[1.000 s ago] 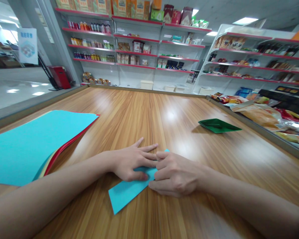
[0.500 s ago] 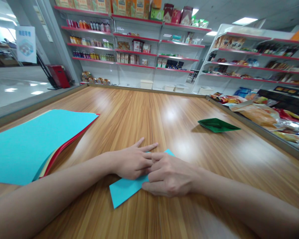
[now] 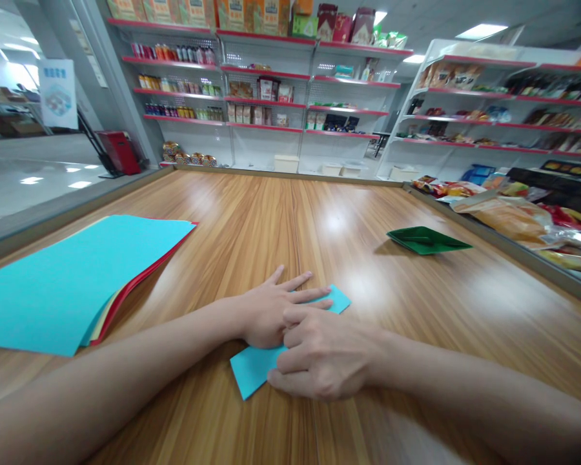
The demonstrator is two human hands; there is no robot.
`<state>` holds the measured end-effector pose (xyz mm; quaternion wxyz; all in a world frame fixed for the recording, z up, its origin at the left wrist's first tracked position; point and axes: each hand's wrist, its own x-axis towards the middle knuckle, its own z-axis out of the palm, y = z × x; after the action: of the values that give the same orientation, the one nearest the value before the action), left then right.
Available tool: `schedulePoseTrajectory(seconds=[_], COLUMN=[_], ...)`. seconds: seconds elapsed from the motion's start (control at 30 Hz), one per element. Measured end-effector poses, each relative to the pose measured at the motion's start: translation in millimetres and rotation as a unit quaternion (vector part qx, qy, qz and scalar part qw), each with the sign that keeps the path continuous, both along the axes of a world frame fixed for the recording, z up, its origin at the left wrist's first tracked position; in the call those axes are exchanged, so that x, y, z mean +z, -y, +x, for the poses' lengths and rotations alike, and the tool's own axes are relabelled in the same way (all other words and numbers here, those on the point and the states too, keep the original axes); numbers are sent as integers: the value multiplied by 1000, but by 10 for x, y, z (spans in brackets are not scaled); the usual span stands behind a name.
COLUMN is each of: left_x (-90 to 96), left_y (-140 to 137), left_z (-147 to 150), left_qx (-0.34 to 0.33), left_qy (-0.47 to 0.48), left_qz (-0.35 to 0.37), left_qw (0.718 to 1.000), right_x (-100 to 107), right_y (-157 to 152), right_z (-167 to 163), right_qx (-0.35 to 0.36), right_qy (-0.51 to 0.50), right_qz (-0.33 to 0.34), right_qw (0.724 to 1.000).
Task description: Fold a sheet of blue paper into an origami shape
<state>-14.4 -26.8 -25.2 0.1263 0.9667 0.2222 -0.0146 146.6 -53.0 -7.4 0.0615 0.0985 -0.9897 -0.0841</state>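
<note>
A folded strip of light blue paper [image 3: 257,369] lies slantwise on the wooden table in front of me. My left hand [image 3: 278,310] rests flat across its middle, fingers spread, with two fingertips reaching over the far part of the strip. Overlapping it, my right hand [image 3: 322,352] has its fingers curled in at the strip's near edge, the thumb low beside the paper. The knuckles hide exactly how the right fingers meet the paper. Both hands cover the strip's middle, so only its two ends show fully.
A stack of coloured sheets [image 3: 91,278], blue on top with red and cream below, lies at left. A folded green paper piece [image 3: 428,240] sits at right. Packaged snacks [image 3: 508,219] line the table's right side. Stocked shelves [image 3: 266,74] stand behind the table's raised edge.
The blue strip has shifted a little to the right under my hands. My left fingers now stretch further over it, and my right hand sits slightly lower, closer to the strip's near-left end.
</note>
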Motion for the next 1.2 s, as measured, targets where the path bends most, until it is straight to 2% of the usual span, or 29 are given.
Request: schedulePoseTrajectory(seconds=[0.3, 0.57, 1.03, 1.2], left_x=[-7, -24, -39, -65], left_y=[-19, -29, -45, -64], left_z=[-3, -3, 55, 122], left_qx=[-10, -9, -27, -2], left_qy=[-6, -2, 0, 12], left_qz=[4, 10, 54, 81], left_qw=[1000, 1000, 998, 997], right_x=[-67, -98, -162, -177], right_y=[34, 60, 90, 143], right_z=[-48, -102, -133, -164], right_qx=[4, 2, 7, 11], right_qy=[-25, -6, -45, -51], right_qz=[-26, -32, -29, -34], right_qw=[999, 999, 999, 998])
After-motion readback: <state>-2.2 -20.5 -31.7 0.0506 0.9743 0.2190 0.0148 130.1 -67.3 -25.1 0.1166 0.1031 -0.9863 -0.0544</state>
